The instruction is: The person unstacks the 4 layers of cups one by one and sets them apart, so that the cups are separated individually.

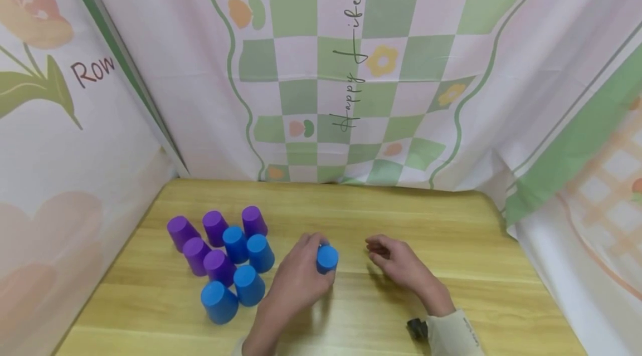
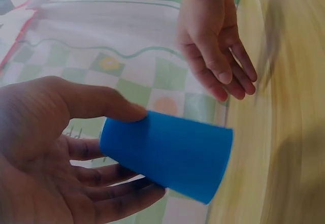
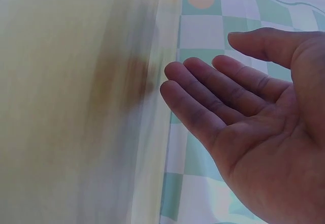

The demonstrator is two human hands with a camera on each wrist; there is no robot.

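Note:
A blue cup [image 1: 327,258], bottom end up, is gripped between the thumb and fingers of my left hand [image 1: 301,275] near the middle of the table. In the left wrist view the blue cup [image 2: 170,155] lies across the fingers, its wide rim toward the table. To its right, my right hand [image 1: 398,264] hovers with nothing in it. The right wrist view shows that right hand [image 3: 254,112] with fingers extended and thumb apart. Left of my left hand stand upside-down cups: several blue ones, such as a blue cup [image 1: 219,303], and several purple ones, such as a purple cup [image 1: 219,268].
The wooden table [image 1: 481,267] meets a curtain [image 1: 341,94] with green and white checks at its back edge. Printed cloth also hangs at the left and right sides. A small black object [image 1: 417,329] is by the right sleeve [image 1: 453,333].

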